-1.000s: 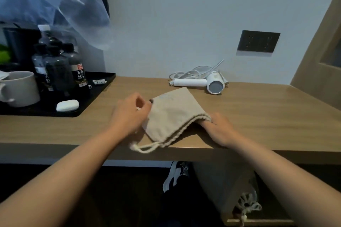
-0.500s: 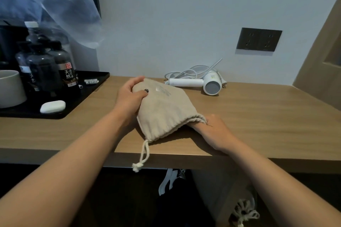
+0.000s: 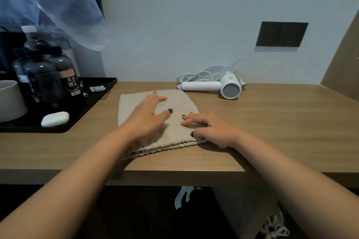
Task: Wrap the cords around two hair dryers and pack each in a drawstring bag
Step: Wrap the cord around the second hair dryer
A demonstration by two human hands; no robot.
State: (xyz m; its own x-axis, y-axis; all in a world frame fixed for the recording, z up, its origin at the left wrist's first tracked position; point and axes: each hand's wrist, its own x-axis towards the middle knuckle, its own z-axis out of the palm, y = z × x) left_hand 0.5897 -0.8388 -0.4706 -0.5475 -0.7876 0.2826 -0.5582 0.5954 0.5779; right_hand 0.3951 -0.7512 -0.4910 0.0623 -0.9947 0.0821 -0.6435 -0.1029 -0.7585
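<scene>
Wooden desk (image 3: pixel 272 132) runs along the wall. Black tray (image 3: pixel 93 103) at far left carries dark bottles (image 3: pixel 48 81), a white mug (image 3: pixel 9 101) and a small white soap (image 3: pixel 55 118). Beige bag (image 3: pixel 180 103) lies flat at the near middle, gathered mouth toward the near edge. Left hand (image 3: pixel 147 116) rests spread on the bag, fingers loose, gripping nothing. Right hand (image 3: pixel 211 128) presses the bag's near right corner, fingers bent; whether it pinches the cloth, cannot tell. White dryer (image 3: pixel 223 86) lies far right of the bag, apart from it, cord (image 3: pixel 202 72) loose behind it. Dark socket (image 3: pixel 281 34) on the wall above.
</scene>
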